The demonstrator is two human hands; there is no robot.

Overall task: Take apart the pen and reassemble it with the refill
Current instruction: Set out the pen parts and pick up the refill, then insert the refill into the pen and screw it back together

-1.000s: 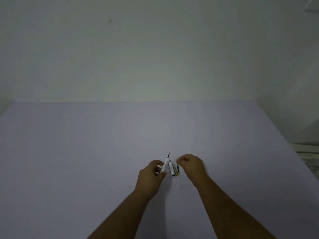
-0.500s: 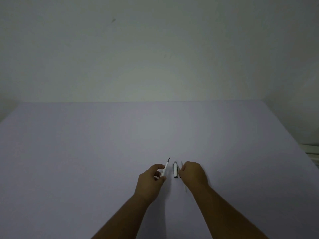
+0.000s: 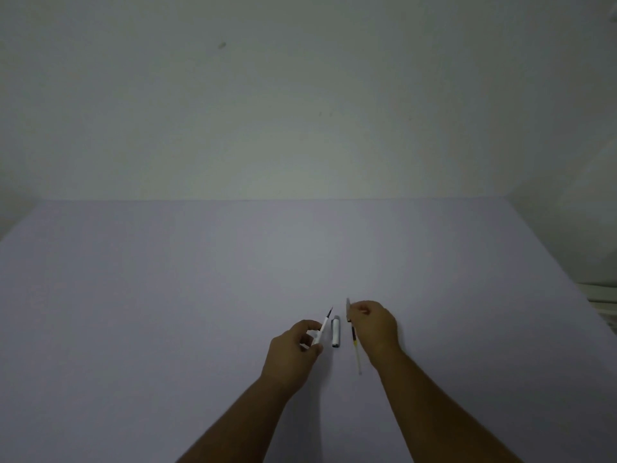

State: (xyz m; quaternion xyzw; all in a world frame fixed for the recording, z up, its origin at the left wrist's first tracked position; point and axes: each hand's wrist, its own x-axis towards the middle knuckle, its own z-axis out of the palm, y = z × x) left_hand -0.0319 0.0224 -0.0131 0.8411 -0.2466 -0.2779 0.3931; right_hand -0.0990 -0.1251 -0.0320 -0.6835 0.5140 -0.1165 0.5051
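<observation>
You sit in a plain, dim indoor room; whether home, office or lab cannot be told. A wide pale lilac table point(image 3: 167, 312) spreads ahead of and around your hands, its far edge meeting a bare off-white wall point(image 3: 300, 111). Wall shows a small dark mark point(image 3: 221, 45) high and to the left of your hands. Far right of your hands, past the table edge, some pale slatted object point(image 3: 604, 304), too unclear to name.

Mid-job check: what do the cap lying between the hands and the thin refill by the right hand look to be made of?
Cap: likely smooth plastic, white with a dark end and a faint sheen; dim light leaves metal possible. Refill: looks like a thin translucent plastic tube, pale yellowish lower part, dark section near the right hand.
</observation>
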